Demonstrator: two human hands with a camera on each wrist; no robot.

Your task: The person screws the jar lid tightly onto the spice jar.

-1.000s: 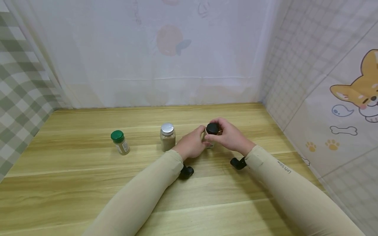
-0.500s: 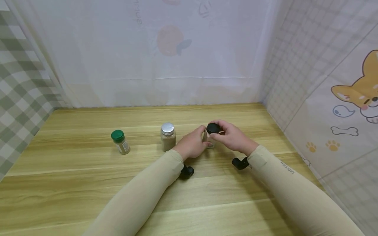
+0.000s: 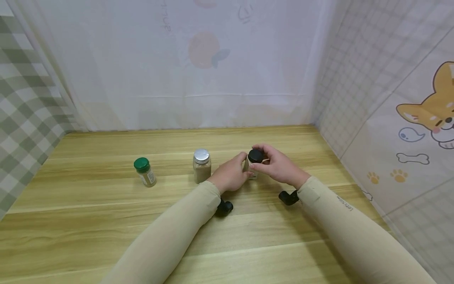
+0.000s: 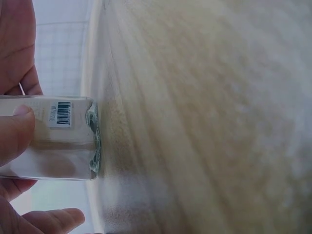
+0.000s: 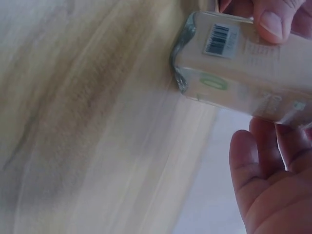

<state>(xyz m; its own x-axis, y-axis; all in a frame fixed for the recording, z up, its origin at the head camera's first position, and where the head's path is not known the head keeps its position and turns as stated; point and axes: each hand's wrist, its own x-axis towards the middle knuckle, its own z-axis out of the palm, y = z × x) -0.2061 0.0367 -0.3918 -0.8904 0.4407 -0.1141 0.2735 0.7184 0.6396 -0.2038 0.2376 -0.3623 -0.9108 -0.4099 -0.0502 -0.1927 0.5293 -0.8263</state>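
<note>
A square glass spice jar (image 3: 252, 173) with a black lid (image 3: 255, 155) stands upright on the table between both hands. My left hand (image 3: 230, 172) grips the jar's body from the left. At the top, the fingers and thumb of my right hand (image 3: 279, 165) curl round the black lid. In the left wrist view, a thumb presses against the pale-filled jar (image 4: 73, 139) beside a barcode sticker (image 4: 61, 114). The right wrist view shows the jar (image 5: 209, 68) with its base close over the wood; the lid lies outside that view.
Left of my left hand stands a jar with a silver lid (image 3: 201, 167), holding tan powder. A smaller jar with a green lid (image 3: 144, 172) is farther left. Black wrist devices (image 3: 223, 207) hang under both forearms. Fabric walls (image 3: 159, 79) border the wooden table (image 3: 106, 221).
My right hand has shifted slightly right and toward me, still on the black lid. The left hand keeps its place on the jar, and the other two jars stay put.
</note>
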